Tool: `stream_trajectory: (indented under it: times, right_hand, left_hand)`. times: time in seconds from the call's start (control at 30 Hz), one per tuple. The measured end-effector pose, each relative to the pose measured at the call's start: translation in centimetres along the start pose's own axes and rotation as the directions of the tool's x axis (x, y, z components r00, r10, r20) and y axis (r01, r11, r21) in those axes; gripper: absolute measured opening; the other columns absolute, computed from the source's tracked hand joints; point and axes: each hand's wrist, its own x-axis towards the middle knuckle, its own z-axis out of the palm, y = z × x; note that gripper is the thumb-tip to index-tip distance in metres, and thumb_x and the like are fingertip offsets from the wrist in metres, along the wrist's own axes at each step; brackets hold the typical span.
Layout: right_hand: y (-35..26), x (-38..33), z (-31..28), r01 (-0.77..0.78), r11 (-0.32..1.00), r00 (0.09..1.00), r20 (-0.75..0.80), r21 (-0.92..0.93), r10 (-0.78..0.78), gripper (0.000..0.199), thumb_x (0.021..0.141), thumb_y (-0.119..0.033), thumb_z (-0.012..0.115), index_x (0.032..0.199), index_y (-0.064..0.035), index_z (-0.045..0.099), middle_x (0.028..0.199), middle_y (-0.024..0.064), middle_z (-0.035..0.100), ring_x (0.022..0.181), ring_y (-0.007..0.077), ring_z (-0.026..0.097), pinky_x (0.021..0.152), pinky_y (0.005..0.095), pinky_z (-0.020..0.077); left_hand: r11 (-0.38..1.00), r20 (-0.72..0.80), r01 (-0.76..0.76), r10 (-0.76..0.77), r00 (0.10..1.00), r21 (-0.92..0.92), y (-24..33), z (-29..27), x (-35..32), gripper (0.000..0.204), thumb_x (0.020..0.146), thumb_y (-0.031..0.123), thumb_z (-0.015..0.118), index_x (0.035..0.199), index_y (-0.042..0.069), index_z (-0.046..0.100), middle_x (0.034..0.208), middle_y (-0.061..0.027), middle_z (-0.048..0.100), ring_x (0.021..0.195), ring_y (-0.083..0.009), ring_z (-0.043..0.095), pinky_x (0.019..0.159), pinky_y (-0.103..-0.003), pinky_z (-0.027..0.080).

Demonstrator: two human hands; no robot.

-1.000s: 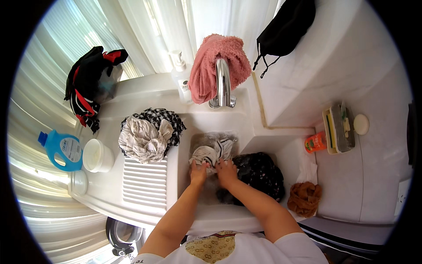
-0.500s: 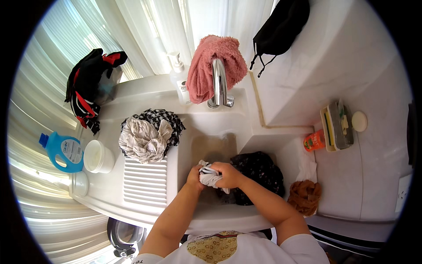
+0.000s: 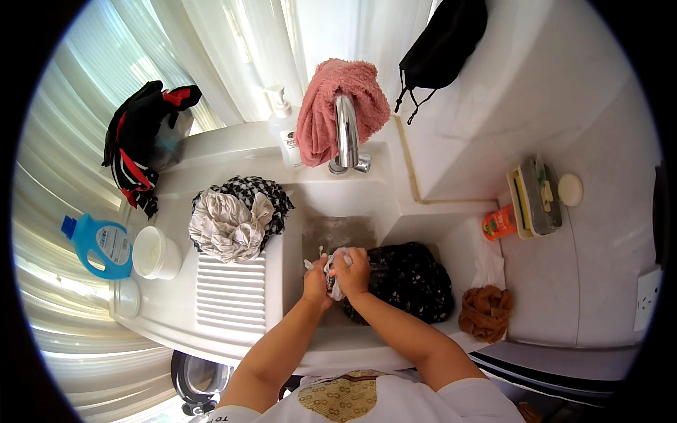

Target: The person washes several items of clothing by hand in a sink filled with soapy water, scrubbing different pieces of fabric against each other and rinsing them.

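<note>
Over the sink basin [image 3: 333, 201], both my hands grip a bunched pale cloth [image 3: 332, 269]. My left hand [image 3: 315, 286] is closed around its left side. On the other side my right hand [image 3: 355, 273] is closed too, knuckles up. Much of the cloth is hidden in my fingers. Murky water lies in the basin behind it. Beside my right hand, a black garment with small light flecks [image 3: 415, 282] is heaped in the basin. To the left, a crumpled off-white garment [image 3: 229, 224] rests on a black-and-white patterned one [image 3: 277, 192], by the ribbed washboard [image 3: 230, 299].
A chrome faucet [image 3: 346, 134] draped with a pink towel [image 3: 321, 116] rises behind the basin. Leftward stand a pump bottle [image 3: 288, 137], a white tub [image 3: 156, 252] and a blue jug [image 3: 95, 247]. A brown cloth [image 3: 486, 314] and an orange container [image 3: 499, 223] sit at right.
My hands have turned and squeezed the pale cloth into a tighter bunch, with the right hand shifting slightly left and more upright. The whole view has shifted a little.
</note>
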Motion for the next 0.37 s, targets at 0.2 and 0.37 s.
stream_trajectory:
  times: [0.2,0.37]
  right_hand:
    - [-2.7,-5.5,0.1,0.479,0.877,0.867,0.180,-0.043,-0.465,0.013,0.069,-0.012,0.064,0.064,-0.0048,0.054,0.093,0.0121,0.059,0.088,0.0344,0.053,0.079,0.0418,0.0435]
    - [-1.8,0.4,-0.4,-0.263,0.960,0.940,0.199,-0.093,0.277,0.011,0.072,-0.015,0.063,0.070,-0.0047,0.060,0.094,0.0155,0.060,0.098,0.0286,0.055,0.085,0.0436,0.0434]
  left_hand:
    - [0.973,0.165,0.179,-0.155,0.974,-0.143,2.1,-1.1,0.0,0.029,0.092,0.035,0.047,0.090,0.008,0.057,0.082,-0.0089,0.060,0.075,-0.0222,0.060,0.068,-0.035,0.051]
    - [0.996,-0.146,0.059,-0.049,0.988,0.064,-0.2,-0.5,0.8,0.032,0.088,0.035,0.056,0.098,0.004,0.058,0.089,-0.0079,0.062,0.082,-0.0250,0.061,0.076,-0.039,0.051]
